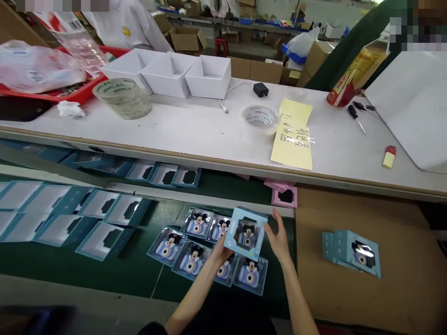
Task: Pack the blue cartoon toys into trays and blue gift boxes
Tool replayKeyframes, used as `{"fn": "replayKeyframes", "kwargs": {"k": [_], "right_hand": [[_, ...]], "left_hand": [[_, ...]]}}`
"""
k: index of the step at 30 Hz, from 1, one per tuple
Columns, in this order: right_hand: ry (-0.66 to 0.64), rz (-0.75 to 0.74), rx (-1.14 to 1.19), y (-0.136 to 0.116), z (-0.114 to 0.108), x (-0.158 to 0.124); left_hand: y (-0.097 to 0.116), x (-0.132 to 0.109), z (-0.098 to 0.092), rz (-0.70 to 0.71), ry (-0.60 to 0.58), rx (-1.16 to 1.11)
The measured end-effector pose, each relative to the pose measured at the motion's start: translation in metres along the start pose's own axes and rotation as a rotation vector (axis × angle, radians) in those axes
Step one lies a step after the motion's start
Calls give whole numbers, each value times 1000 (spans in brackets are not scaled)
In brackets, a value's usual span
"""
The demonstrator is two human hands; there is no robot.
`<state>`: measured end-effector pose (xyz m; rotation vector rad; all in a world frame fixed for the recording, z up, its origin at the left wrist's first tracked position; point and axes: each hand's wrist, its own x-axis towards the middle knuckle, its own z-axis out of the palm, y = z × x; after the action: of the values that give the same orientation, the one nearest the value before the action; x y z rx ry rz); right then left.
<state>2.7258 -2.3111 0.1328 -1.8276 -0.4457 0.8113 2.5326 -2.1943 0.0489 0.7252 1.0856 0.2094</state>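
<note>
A light blue window box (245, 232) with a Mickey toy camera inside is held up over the green belt. My left hand (220, 251) grips its lower left corner from below. My right hand (278, 235) rests against the box's right side, fingers stretched upward. Under the box lie several toy cameras in clear trays (193, 242). Two finished blue boxes (352, 251) lie stacked on the brown cardboard (401, 288) at the right.
Several empty blue box sleeves (70, 216) cover the belt at left. A pink sleeve (284, 195) lies behind. The white shelf (195, 130) above carries tape rolls (260, 116), white boxes (167, 72), yellow notes (293, 135), a screwdriver. Another person in white stands behind.
</note>
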Motion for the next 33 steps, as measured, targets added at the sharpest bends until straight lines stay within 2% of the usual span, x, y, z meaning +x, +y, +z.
{"fn": "replayKeyframes", "kwargs": {"k": [1,3,5,6,8,10,12,13,15,16,19,21,23,25,29,31,33], "right_hand": [[-44,-5,-101,-4,-6,-9],[-251,69,-219,-8,-14,-30],[-452,177,-218,-2,-16,-55],[-481,216,-192,4,-16,-68],[-386,264,-130,22,-16,-91],[-222,309,-66,43,-16,-107],[-132,339,0,62,-16,-111],[-115,338,25,70,-15,-109],[-62,328,45,87,-10,-97],[-23,332,48,95,-8,-90],[57,393,105,122,-3,-68],[89,429,181,139,-2,-58],[103,439,225,152,-4,-51],[106,421,204,160,-9,-44],[126,345,119,165,-29,-28],[130,333,60,165,-44,-22],[134,336,-56,163,-58,-19]], "left_hand": [[2,-5,-2,-43,-43,83],[7,-14,-5,-122,-188,257],[9,-19,-6,-165,-333,394],[9,-20,-6,-185,-390,429],[7,-17,-4,-231,-422,442],[5,-7,0,-290,-386,427],[7,10,5,-342,-343,448],[10,19,9,-323,-336,493],[18,37,15,-183,-311,620],[23,45,17,-71,-284,685],[36,66,18,363,-210,919],[39,78,17,589,-234,1130],[37,90,22,678,-272,1275],[33,102,35,634,-253,1268],[17,116,85,422,-147,998],[4,112,106,376,-142,927],[-14,102,115,350,-187,851]]}}
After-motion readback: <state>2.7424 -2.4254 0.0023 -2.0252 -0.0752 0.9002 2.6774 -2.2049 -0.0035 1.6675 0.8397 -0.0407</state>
